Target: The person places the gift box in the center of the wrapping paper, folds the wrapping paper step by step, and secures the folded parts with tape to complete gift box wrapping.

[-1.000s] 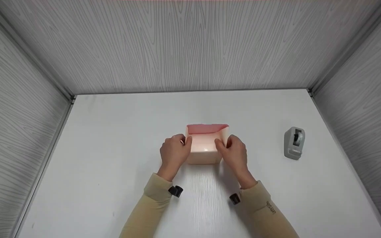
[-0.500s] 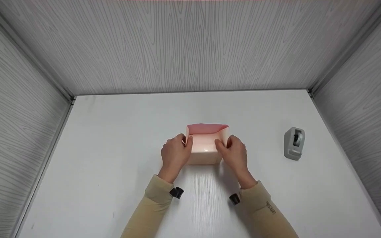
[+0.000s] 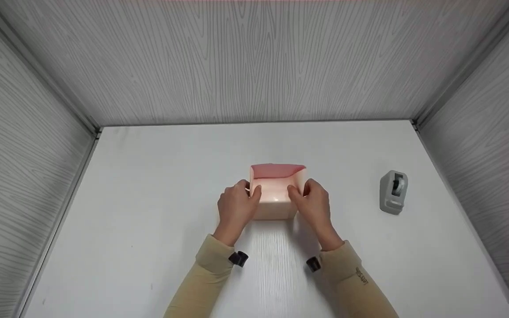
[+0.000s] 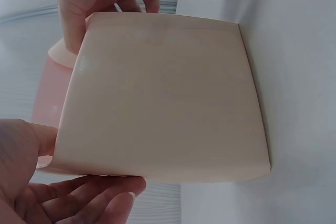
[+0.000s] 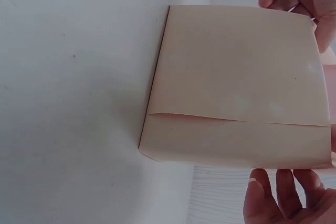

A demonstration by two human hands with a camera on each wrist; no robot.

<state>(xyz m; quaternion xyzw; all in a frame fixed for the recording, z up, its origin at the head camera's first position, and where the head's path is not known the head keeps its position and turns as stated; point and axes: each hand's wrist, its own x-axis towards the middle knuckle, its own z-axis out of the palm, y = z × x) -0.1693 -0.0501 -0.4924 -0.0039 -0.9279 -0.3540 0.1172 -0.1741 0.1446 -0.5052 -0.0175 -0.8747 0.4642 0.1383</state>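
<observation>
At the middle of the table stands a peach paper box with an open top and a pink inside. My left hand grips its left side near the top, thumb on the front face, fingers along the side. On the opposite side my right hand holds it the same way, thumb pressing the front by the upper edge. The left wrist view shows a smooth front panel. Across the front in the right wrist view runs a slightly lifted paper seam. The box's back is hidden.
A grey tape dispenser stands to the right on the white table. Grey wood-grain panels rise at the back and on both sides.
My left hand has shifted slightly to the right, its thumb farther in over the box's front. The box's back edge has risen a little. My right hand stays nearly still.
</observation>
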